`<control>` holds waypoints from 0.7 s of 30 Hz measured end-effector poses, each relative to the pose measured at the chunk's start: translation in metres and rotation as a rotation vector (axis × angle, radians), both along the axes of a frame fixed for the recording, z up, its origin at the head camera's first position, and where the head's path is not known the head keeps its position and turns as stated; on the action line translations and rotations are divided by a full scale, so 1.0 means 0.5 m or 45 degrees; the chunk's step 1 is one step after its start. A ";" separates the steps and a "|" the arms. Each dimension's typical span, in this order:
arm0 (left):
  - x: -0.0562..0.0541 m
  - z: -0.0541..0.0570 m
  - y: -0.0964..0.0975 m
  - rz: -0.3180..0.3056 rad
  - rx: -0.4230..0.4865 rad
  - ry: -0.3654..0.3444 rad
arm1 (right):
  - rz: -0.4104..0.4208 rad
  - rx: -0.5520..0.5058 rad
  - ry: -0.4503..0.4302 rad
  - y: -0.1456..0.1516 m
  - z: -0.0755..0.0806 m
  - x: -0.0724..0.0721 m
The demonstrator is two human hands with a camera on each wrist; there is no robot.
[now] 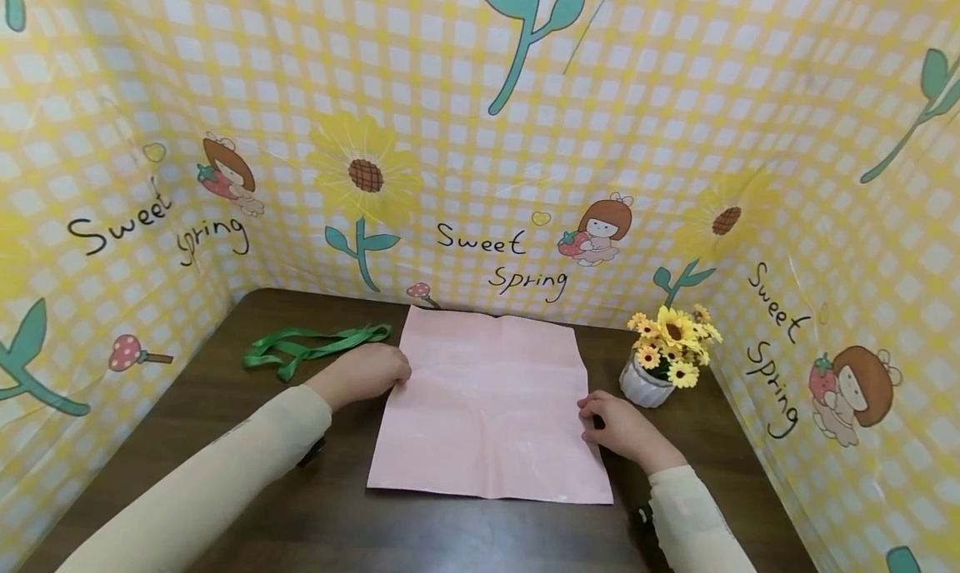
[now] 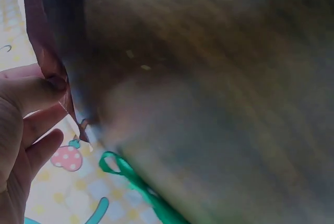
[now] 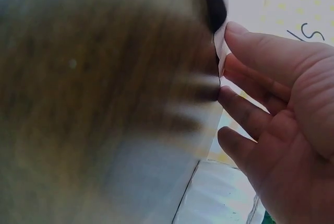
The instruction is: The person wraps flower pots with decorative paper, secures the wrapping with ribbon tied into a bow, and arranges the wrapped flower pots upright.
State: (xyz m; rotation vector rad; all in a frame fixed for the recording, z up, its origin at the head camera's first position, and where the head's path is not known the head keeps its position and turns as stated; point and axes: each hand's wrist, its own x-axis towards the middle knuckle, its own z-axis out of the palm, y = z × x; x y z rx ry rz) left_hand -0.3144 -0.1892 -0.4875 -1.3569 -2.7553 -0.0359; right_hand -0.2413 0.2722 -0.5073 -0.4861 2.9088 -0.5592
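From my remote feed I saw a creased pink sheet (image 1: 487,406) on the dark desk (image 1: 465,535), between both hands. The left hand (image 1: 373,371) pinched its left edge between thumb and finger; the right hand (image 1: 626,430) pinched the right edge likewise, its lower fingers slightly apart. I read "Sweet Spring" three times on the checked cloth (image 1: 450,140) around the desk. A green ribbon (image 1: 288,350) lay just beside the left hand, and potted yellow flowers (image 1: 673,331) stood near the right.
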 end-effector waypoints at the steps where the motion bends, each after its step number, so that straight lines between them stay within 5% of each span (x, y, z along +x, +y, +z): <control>1: 0.001 -0.002 0.000 0.014 -0.008 -0.019 | 0.001 0.001 0.000 0.000 0.000 0.001; 13: 0.005 -0.016 -0.006 0.113 0.011 -0.105 | 0.088 0.049 -0.007 -0.005 0.016 0.002; 21: 0.026 -0.027 0.018 0.375 -0.087 -0.327 | 0.206 0.246 0.128 -0.030 0.024 -0.005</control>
